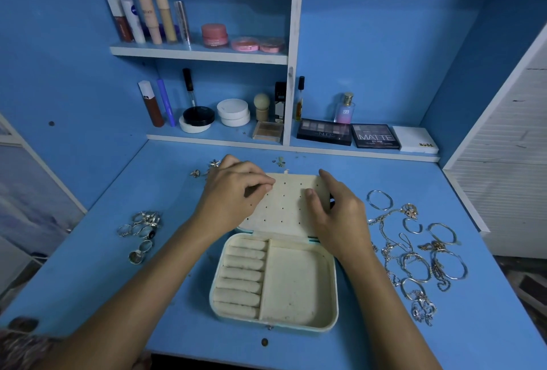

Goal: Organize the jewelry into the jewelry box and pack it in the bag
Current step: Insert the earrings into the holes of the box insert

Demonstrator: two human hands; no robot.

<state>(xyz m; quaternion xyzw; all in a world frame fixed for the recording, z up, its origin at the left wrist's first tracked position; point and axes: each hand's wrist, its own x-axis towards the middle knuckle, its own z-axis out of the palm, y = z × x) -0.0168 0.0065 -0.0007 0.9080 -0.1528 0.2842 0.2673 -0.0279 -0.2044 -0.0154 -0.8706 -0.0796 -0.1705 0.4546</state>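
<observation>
At the left of the frame a cluster of rings [141, 232] lay on the desk [88, 266]. The left hand [233, 192], fingers curled, seemed to pinch something small against the perforated lid [285, 207] (too small to identify). The jewelry box [275, 284] sat open at centre, empty. The right hand [334, 215] gripped the lid's right edge. Right of it, the tangled chains and bangles [414, 254] could snag when lifted.

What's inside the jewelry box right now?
The jewelry box holds no jewelry: only cream ring rolls and one bare compartment. Both hands cover parts of the holed lid panel.
</observation>
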